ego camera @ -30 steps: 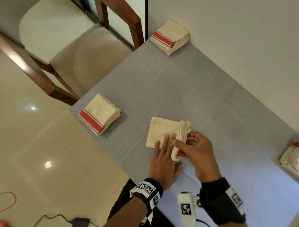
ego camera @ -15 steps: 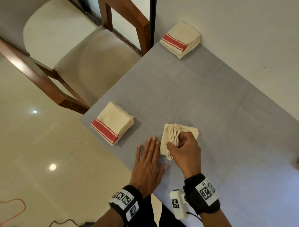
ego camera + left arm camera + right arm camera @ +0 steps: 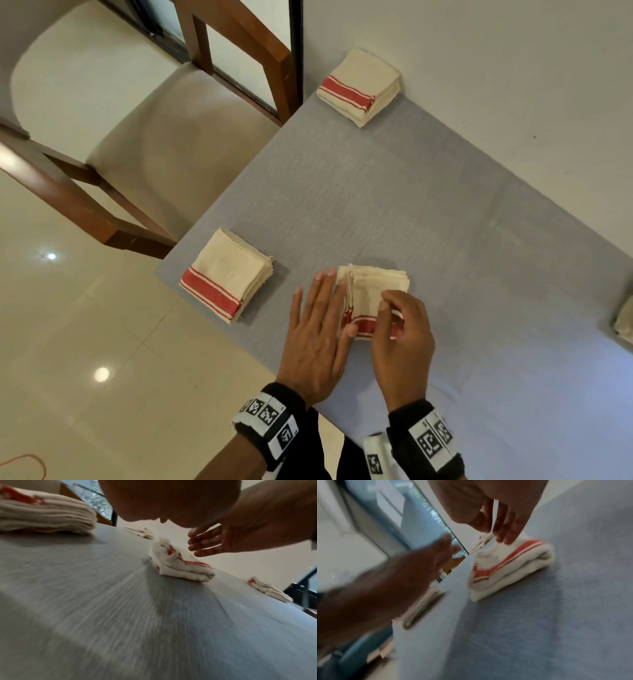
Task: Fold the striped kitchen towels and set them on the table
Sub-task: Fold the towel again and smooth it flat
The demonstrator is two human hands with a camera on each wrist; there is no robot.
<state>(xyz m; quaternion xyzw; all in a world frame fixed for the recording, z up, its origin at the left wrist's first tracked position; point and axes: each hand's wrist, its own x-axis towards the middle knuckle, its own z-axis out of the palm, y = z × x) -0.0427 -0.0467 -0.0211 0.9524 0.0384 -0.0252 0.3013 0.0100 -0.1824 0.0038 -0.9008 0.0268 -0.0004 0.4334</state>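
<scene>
Since the frame one second ago, the towel in work (image 3: 368,294) has been doubled over from a flat cream rectangle into a thick square, and its red stripe is now facing up at the near edge.

The grey table (image 3: 445,222) is filling most of the head view, its far edge running along a pale wall (image 3: 496,61). A wooden chair (image 3: 164,150) with a beige seat is standing at the table's left end. Two folded towels are lying well apart from the work: one at the near left corner (image 3: 224,274), one at the far corner by the wall (image 3: 359,87). Part of another towel (image 3: 623,318) is showing at the right edge of the frame.

The left hand (image 3: 318,339) is lying flat, fingers straight, its inner edge touching the left side of the towel in work. The right hand (image 3: 400,339) is hovering over the stripe end with fingers bent downward; in the blurred right wrist view the fingertips (image 3: 505,536) are apparently just touching the top layer, but I cannot tell whether they are pinching it.
</scene>
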